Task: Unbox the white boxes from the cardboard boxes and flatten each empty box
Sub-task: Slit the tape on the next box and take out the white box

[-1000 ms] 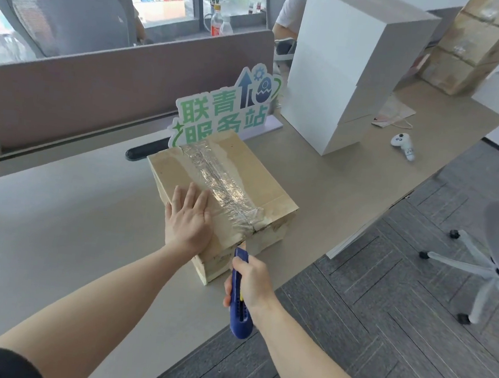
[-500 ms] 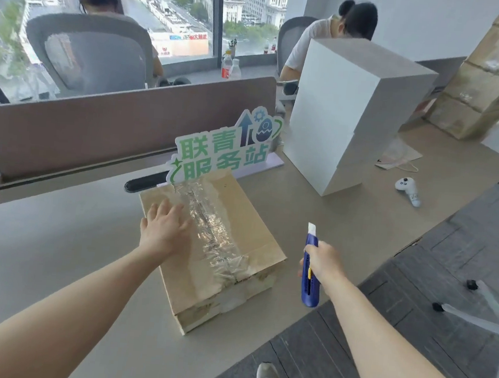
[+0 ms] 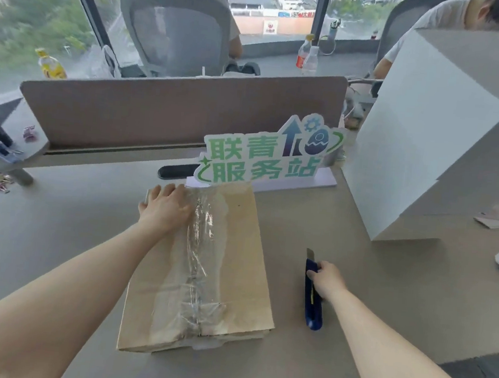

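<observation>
Left hand [image 3: 166, 208], at centre frame, is lying flat with fingers spread on the far left corner of the cardboard box [image 3: 204, 275]; right hand [image 3: 326, 281], lower right of centre, is gripping a blue utility knife [image 3: 312, 296], blade extended and pointing up-frame, just beside the box's right edge. The box is sitting on the desk [image 3: 57, 232] at centre, its clear tape [image 3: 202, 260] looking wrinkled along the seam but flaps still closed, so opening, emptying and flattening are all remaining. White boxes [image 3: 420, 149] are standing stacked at upper right, suggesting earlier cartons are already emptied.
</observation>
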### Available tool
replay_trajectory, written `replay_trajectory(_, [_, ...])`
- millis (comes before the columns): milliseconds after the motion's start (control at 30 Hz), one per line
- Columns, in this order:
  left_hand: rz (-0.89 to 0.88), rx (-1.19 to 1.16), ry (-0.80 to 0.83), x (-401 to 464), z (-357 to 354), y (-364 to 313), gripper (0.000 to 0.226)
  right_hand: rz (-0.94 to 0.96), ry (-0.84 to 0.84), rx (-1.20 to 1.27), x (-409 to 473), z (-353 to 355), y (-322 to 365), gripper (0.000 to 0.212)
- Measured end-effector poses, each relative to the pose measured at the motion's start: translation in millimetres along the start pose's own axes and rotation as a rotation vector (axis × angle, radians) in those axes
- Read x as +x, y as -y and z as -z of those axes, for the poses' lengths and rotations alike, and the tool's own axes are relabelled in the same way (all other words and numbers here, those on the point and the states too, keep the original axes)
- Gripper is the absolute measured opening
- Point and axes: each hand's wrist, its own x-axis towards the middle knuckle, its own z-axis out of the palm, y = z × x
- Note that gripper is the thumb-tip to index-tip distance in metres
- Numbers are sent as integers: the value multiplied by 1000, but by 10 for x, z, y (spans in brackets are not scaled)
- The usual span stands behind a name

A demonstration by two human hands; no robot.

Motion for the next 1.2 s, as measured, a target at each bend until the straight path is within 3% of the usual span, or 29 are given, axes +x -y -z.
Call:
replay_trajectory(133, [42, -9, -32, 94, 13, -41, 50, 41, 35, -18, 182, -31, -44, 8])
replay_trajectory(400, [35, -64, -105, 102, -82, 15, 42, 23, -175, -211, 213, -8, 95, 25])
replay_trajectory(467, [36, -81, -102, 94, -81, 13, 42, 156, -296, -81, 107, -3, 445, 18])
replay_trajectory(567, [41, -108, -87, 90, -75, 17, 41, 568, -412, 70, -118, -85, 1229, 17])
replay_trajectory(633, [42, -142, -83, 80, -68, 30, 36, 812, -360, 31, -263, -197, 1756, 27])
replay_trajectory(700, [44, -172, -90, 63, -63, 60, 30, 920, -208, -136, -340, -343, 2148, 37])
replay_trajectory(833, [16, -246, -133, 27, -74, 130, 30, 807, -22, -537, -287, -530, 2468, 35])
replay_trajectory(1000, [24, -380, -165, 90, -58, 164, 27, 789, 45, -268, -142, -625, 2403, 43])
replay_trajectory(1200, [48, -349, -118, 198, -45, 140, 24, 792, 47, -65, -120, -685, 2425, 30])
